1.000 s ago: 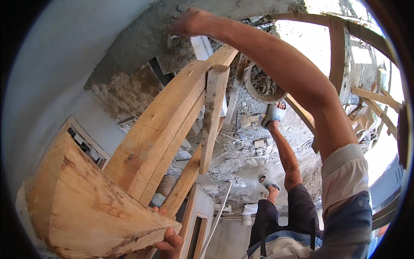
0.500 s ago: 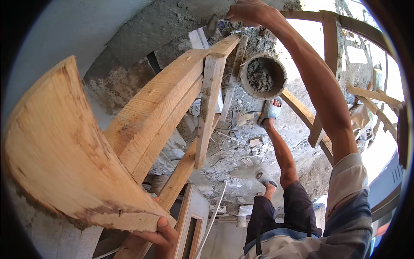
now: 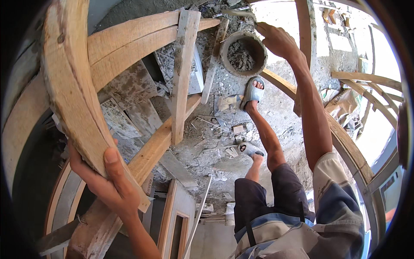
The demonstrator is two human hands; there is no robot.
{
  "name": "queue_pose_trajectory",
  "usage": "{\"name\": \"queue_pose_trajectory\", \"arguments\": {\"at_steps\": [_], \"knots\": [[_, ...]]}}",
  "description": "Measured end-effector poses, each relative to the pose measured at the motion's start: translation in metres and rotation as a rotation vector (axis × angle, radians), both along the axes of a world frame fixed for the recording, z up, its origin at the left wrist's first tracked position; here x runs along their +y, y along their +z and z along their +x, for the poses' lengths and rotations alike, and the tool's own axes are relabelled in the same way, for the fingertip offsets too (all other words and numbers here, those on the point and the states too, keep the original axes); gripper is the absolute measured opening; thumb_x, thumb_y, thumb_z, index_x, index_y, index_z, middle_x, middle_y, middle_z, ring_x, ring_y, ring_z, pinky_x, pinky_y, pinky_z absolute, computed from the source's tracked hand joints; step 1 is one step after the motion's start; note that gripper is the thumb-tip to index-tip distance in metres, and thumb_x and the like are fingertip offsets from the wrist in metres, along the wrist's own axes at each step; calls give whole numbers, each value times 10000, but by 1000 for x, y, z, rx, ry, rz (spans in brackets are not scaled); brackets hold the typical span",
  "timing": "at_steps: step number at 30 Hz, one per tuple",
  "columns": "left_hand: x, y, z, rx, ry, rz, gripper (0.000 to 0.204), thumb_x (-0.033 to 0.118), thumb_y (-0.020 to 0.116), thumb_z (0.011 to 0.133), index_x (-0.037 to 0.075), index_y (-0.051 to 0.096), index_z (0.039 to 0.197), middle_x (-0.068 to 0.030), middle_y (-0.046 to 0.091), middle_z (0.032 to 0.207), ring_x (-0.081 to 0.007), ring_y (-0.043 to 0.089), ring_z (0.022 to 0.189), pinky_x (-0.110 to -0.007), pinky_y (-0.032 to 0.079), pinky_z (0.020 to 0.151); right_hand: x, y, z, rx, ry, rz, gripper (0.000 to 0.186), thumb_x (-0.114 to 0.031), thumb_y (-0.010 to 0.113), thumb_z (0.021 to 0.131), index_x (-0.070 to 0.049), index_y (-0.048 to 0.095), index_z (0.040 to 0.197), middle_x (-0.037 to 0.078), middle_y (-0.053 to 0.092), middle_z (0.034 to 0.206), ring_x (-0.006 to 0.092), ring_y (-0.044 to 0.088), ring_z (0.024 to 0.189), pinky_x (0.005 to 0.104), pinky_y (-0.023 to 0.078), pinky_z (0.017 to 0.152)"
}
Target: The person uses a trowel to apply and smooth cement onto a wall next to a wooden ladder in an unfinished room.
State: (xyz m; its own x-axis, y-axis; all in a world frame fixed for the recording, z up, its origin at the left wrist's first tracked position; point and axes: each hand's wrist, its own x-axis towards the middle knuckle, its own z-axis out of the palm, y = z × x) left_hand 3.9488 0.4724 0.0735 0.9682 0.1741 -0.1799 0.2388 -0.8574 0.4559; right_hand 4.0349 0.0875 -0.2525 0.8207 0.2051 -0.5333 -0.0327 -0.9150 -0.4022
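1. The left hand grips the near end of a curved plank, thumb on its front face and fingers wrapped behind it.
2. The plank rises from the hand at the lower left up the left side, arching to the top edge.
3. The right hand is stretched far out at the upper right; its fingers are bent around the end of a thin grey strip. Whether it truly clamps the strip I cannot tell.
4. Just left of and below that hand sits a round bucket with grey mortar inside, standing on the rubble floor.
5. A second arched beam runs from the left across the top, behind the plank.
6. A straight grey board lies across that beam and points down toward the near side, meeting a slanted beam.
7. The person's legs stand on the floor in grey sandals: one foot just below the bucket, the other nearer.
8. A curved wooden rail sweeps along the right side, passing under the right forearm.
9. A wooden frame lies at the near bottom centre.
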Motion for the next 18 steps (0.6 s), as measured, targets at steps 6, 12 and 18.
{"name": "queue_pose_trajectory", "arguments": {"at_steps": [6,12,18], "knots": [[3,-3,-1,-120,-104,75,563,335,538,1088,-35,412,1493,-247,590,1325,-307,645,1150,-427,504,982,7,3,-146,91,-343,25,346,-319,721,891,-95,689,1152,194,754,920,411,732,895,507,548,801],[1,-9,2,-192,-139,77,523,335,520,1099,-23,445,1471,-215,619,1311,-267,658,1118,-397,524,957,-7,-88,-124,-206,-175,147,246,-220,748,821,-95,698,1027,196,630,1327,398,558,1271,479,477,1020],[-1,-13,3,-181,-113,39,517,315,520,1100,-29,435,1477,-217,620,1298,-267,674,1086,-371,539,918,-44,-166,-72,-155,86,1,308,-212,787,770,-129,751,1064,224,566,1414,405,422,1406,481,439,1119]]}}
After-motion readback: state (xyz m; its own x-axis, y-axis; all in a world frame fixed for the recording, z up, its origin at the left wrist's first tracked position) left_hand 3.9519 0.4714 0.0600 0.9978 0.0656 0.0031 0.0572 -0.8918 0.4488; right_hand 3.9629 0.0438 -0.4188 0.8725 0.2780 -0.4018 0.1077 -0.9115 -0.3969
